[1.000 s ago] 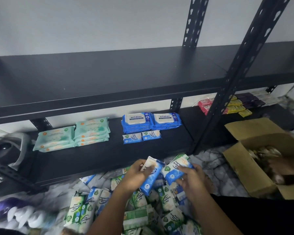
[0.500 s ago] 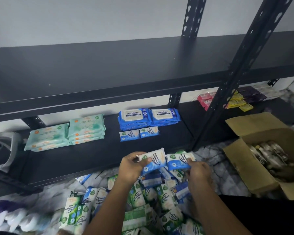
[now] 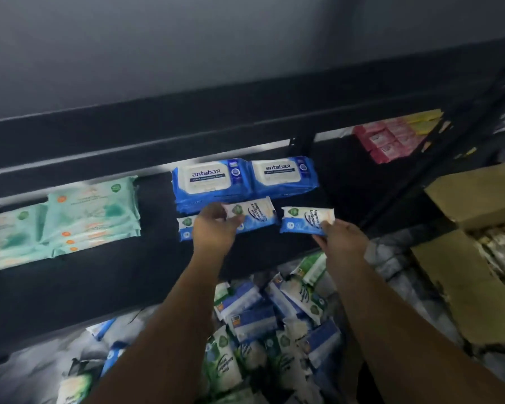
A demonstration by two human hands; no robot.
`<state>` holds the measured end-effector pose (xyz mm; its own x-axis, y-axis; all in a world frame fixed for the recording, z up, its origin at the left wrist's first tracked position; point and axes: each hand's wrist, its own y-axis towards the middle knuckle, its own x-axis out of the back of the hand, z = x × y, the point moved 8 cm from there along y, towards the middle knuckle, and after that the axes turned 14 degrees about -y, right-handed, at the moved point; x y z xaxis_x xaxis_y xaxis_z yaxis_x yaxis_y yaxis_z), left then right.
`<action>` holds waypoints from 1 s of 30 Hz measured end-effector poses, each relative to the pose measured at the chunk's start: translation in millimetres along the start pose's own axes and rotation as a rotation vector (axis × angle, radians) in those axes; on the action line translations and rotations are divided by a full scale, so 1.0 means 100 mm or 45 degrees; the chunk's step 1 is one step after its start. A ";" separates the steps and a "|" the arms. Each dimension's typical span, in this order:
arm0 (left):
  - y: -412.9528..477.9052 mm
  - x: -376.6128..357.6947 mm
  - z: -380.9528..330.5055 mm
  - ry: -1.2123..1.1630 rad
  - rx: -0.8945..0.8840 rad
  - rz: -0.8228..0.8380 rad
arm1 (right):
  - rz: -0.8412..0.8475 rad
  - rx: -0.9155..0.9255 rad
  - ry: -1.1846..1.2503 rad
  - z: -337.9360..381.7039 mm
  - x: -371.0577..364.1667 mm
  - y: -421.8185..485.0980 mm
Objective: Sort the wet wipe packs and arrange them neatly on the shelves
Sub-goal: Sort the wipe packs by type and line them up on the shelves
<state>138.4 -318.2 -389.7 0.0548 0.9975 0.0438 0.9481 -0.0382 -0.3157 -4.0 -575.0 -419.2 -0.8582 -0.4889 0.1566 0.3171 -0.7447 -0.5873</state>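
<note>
- Two small blue-and-white wipe packs are held out over the black lower shelf [image 3: 99,275], one in each bare hand, with both forearms reaching up from the bottom of the frame.
- The left hand [image 3: 213,228] has its fingers closed round the left end of the left pack [image 3: 252,212], which lies flat and label up, just in front of the large blue packs [image 3: 210,182].
- That pack partly covers a shelved small pack [image 3: 185,228] of the same design. Whether the two touch cannot be told.
- The right hand [image 3: 343,237] pinches the right pack [image 3: 306,218] along its lower right edge. The pack is level with the other and a little apart from it, to the right of the row.
- The large blue packs sit side by side in two short stacks at the back of the shelf.
- Mint-green packs [image 3: 91,211] are stacked at the shelf's left, well apart from the blue ones.
- A loose pile [image 3: 274,316] of blue, green and white packs lies on the floor below the shelf edge, between the arms.
- The dark upper shelf [image 3: 187,121] runs across above.
- Pink packs [image 3: 385,141] and yellow packs [image 3: 423,118] show, blurred, at far right.
- An open cardboard box [image 3: 464,272] stands on the floor to the right. Its contents are too blurred to identify.
</note>
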 end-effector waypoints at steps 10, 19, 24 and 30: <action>0.71 -0.04 0.51 0.278 -0.023 -0.112 | -0.031 0.099 -0.314 0.03 -0.64 0.98; 0.75 -0.11 0.52 0.428 -0.067 -0.104 | -0.149 0.499 -1.054 0.09 -0.82 0.97; 0.64 -0.01 0.47 0.515 -0.142 -0.167 | -0.127 0.420 -1.157 0.06 -0.73 0.86; 0.08 0.41 0.78 0.531 -0.228 -0.236 | -0.146 0.372 -1.023 -0.35 -0.36 0.33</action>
<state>123.8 -273.2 -464.5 -0.0336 0.8813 0.4714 0.9907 0.0915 -0.1004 23.0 -565.8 -471.7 -0.3800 -0.4946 0.7817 0.4316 -0.8422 -0.3231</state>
